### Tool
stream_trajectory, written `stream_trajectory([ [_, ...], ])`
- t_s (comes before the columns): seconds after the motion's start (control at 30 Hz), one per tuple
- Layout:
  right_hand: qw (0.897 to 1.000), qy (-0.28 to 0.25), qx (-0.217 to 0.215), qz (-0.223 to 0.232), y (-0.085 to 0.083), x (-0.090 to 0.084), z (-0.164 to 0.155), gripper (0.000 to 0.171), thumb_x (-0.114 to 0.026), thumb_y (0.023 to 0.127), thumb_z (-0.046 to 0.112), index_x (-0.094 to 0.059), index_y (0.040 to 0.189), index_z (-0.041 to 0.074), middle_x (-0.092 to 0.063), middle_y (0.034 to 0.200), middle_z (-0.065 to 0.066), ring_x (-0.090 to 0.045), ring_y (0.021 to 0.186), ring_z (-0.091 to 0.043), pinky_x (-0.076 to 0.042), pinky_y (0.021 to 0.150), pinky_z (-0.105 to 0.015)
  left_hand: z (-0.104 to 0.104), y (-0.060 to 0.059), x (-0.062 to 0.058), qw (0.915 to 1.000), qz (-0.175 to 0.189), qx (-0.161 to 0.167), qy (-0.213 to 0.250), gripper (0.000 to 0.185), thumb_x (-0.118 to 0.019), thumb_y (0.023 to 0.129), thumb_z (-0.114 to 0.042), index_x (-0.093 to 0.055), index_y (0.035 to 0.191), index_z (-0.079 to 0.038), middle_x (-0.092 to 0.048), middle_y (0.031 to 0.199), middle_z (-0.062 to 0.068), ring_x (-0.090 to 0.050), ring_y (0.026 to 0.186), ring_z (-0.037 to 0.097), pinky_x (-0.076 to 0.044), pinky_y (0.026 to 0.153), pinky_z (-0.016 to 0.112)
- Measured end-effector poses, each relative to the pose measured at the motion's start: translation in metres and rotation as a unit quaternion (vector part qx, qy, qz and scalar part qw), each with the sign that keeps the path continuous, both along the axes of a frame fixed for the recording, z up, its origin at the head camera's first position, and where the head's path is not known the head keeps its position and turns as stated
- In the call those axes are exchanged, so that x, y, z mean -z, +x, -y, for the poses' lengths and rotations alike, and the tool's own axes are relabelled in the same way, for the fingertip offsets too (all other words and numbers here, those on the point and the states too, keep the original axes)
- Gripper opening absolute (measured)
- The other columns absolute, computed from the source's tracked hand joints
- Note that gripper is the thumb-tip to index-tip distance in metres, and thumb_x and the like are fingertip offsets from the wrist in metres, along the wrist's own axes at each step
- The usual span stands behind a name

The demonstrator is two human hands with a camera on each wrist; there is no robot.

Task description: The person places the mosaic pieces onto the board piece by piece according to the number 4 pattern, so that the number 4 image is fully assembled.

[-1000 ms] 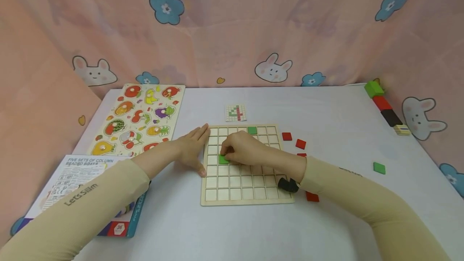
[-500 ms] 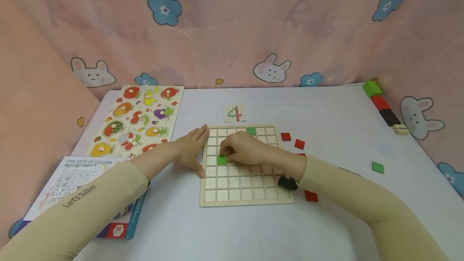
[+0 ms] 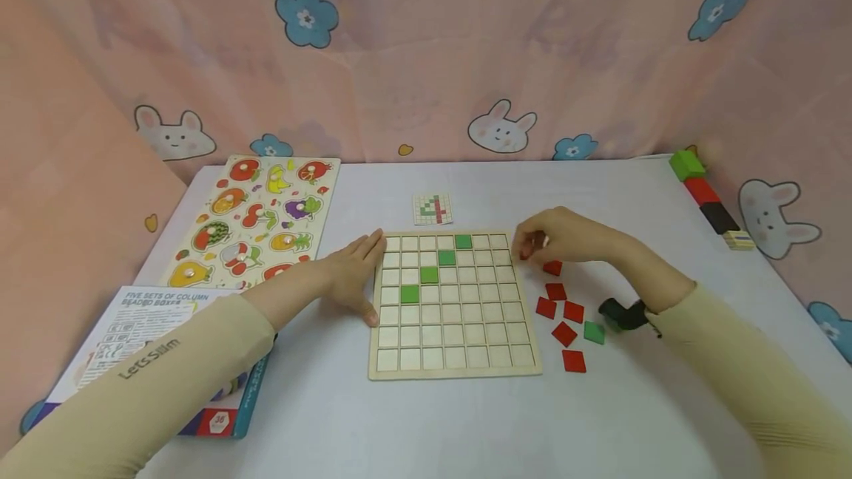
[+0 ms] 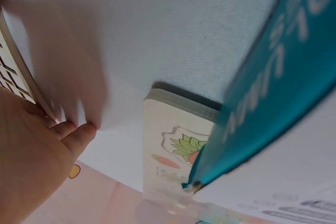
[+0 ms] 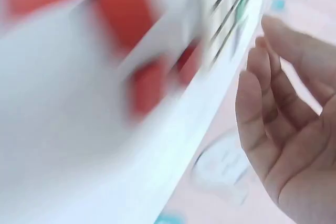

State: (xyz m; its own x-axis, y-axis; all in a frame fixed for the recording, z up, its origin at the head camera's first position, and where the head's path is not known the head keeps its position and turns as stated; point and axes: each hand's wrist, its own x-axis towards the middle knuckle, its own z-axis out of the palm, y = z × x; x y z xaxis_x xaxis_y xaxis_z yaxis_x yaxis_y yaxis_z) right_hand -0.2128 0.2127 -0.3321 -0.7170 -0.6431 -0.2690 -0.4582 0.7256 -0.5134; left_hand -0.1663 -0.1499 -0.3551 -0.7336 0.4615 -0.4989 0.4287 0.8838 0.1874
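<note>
A wooden grid board (image 3: 455,361) lies mid-table with three green tiles in it (image 3: 463,241), (image 3: 447,257), (image 3: 410,293). My left hand (image 3: 353,272) lies flat with straight fingers against the board's left edge (image 4: 21,85). My right hand (image 3: 552,241) hovers just right of the board's far corner, above a red tile (image 3: 552,268). Its fingers (image 5: 273,108) are loosely bent and hold nothing in the right wrist view, which is blurred. Several more red tiles (image 3: 564,333) and a green tile (image 3: 594,332) lie loose to the right of the board.
A small pattern card (image 3: 433,208) lies behind the board. A fruit puzzle board (image 3: 256,220) and a teal box with a leaflet (image 3: 153,331) are on the left. Green, red and black blocks (image 3: 701,188) line the far right edge. Pink cloth walls surround the table.
My right hand let go of the green tile in the grid and swung right to the loose red tiles beside the board. My left hand has stayed put.
</note>
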Motion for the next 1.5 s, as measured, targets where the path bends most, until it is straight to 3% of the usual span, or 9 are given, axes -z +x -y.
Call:
stream_trajectory([
  [0.3,0.996,0.04,0.057,0.055,0.007,0.007,-0.104,0.02,-0.076,0.083,0.014,-0.074,0.1,0.025,-0.07,0.095,0.004,-0.058,0.085,-0.011,-0.053,0.074,-0.021,0.0,0.0,0.002,1.0,-0.001,0.001,-0.003,0.137,-0.082,0.069,-0.059,0.003,0.157,0.003,0.012,0.166,0.021,0.001,0.156,0.042,-0.013,0.128,0.05],
  [0.5,0.995,0.013,0.083,0.053,0.011,0.009,-0.175,0.02,-0.076,0.082,0.011,-0.071,0.101,0.017,-0.062,0.087,-0.001,-0.056,0.08,-0.009,-0.049,0.067,-0.021,0.0,0.0,0.001,1.0,0.0,0.001,-0.005,0.137,-0.081,0.069,-0.059,0.005,0.157,0.003,0.013,0.166,0.021,0.002,0.156,0.041,-0.013,0.128,0.05],
  [0.6,0.993,0.008,0.087,0.083,0.016,0.013,-0.209,0.021,-0.073,0.083,0.01,-0.069,0.104,0.015,-0.061,0.089,0.0,-0.058,0.08,-0.012,-0.048,0.065,-0.022,-0.001,0.0,0.0,1.0,0.0,0.001,-0.005,0.137,-0.082,0.069,-0.059,0.004,0.157,0.003,0.013,0.166,0.021,0.002,0.156,0.042,-0.013,0.128,0.05],
  [0.73,0.987,-0.024,0.061,0.144,0.021,0.02,-0.236,0.029,-0.065,0.082,0.002,-0.068,0.108,0.013,-0.059,0.087,-0.003,-0.059,0.078,-0.017,-0.047,0.061,-0.025,-0.001,-0.001,-0.001,1.0,0.001,0.001,-0.006,0.138,-0.082,0.069,-0.059,0.004,0.157,0.003,0.013,0.166,0.021,0.002,0.156,0.042,-0.012,0.128,0.05],
  [0.87,0.977,-0.072,0.022,0.198,0.024,0.028,-0.245,0.036,-0.058,0.079,-0.01,-0.069,0.108,0.008,-0.05,0.082,-0.01,-0.051,0.076,-0.021,-0.039,0.056,-0.029,0.0,-0.001,0.0,1.0,-0.001,-0.002,-0.004,0.138,-0.082,0.068,-0.059,0.004,0.157,0.003,0.013,0.166,0.021,0.002,0.156,0.041,-0.012,0.128,0.05],
  [1.0,0.974,-0.076,0.023,0.212,0.027,0.035,-0.246,0.034,-0.062,0.076,-0.011,-0.071,0.103,0.009,-0.044,0.081,-0.01,-0.045,0.077,-0.022,-0.032,0.054,-0.03,0.0,-0.001,0.001,1.0,0.002,-0.001,-0.006,0.137,-0.081,0.069,-0.059,0.004,0.157,0.002,0.013,0.166,0.02,0.003,0.156,0.041,-0.012,0.128,0.049],
  [1.23,0.991,-0.031,0.062,0.119,0.029,0.039,-0.235,0.024,-0.073,0.077,0.001,-0.071,0.097,0.014,-0.048,0.08,-0.004,-0.046,0.077,-0.016,-0.032,0.057,-0.029,0.0,-0.001,0.001,1.0,0.002,-0.001,-0.004,0.138,-0.082,0.068,-0.059,0.003,0.157,0.003,0.012,0.166,0.021,0.002,0.155,0.042,-0.013,0.128,0.051],
  [1.5,0.995,-0.029,0.082,0.058,0.019,0.038,-0.204,0.024,-0.076,0.077,0.005,-0.063,0.095,0.014,-0.051,0.081,-0.001,-0.049,0.076,-0.011,-0.039,0.059,-0.025,-0.001,-0.001,0.0,1.0,0.001,-0.002,-0.004,0.137,-0.082,0.068,-0.059,0.003,0.157,0.002,0.011,0.167,0.021,0.001,0.155,0.042,-0.013,0.128,0.051],
])
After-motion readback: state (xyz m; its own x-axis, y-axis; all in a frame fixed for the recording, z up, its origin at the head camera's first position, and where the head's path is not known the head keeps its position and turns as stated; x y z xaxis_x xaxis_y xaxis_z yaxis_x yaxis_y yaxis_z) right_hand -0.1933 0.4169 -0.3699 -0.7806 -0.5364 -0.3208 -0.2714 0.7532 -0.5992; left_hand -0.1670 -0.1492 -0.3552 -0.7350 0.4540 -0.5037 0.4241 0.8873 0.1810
